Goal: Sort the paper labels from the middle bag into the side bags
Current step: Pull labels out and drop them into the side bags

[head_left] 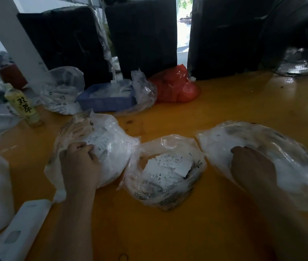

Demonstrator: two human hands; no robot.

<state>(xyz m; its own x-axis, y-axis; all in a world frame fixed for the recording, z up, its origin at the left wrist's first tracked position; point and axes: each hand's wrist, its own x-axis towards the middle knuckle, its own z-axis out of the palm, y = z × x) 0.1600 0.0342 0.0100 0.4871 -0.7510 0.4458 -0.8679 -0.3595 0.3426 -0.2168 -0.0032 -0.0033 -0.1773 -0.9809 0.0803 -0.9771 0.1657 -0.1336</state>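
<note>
Head view: the middle bag (165, 172) sits mouth-up on the table (224, 102), labels (170, 164) heaped inside — no clear long axis. Left hand (79, 162) reaches into the left bag (96, 146), fingers curled; right hand (253, 164) in the right bag (262, 157) — grip hidden.

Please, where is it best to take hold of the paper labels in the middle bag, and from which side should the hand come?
Probably from straight above, through the open mouth of the middle bag. The paper labels lie in a loose heap with the mouth facing up, and some edges at the top right stick out. Pinch a few of those raised edges; the plastic walls block the sides.
</note>
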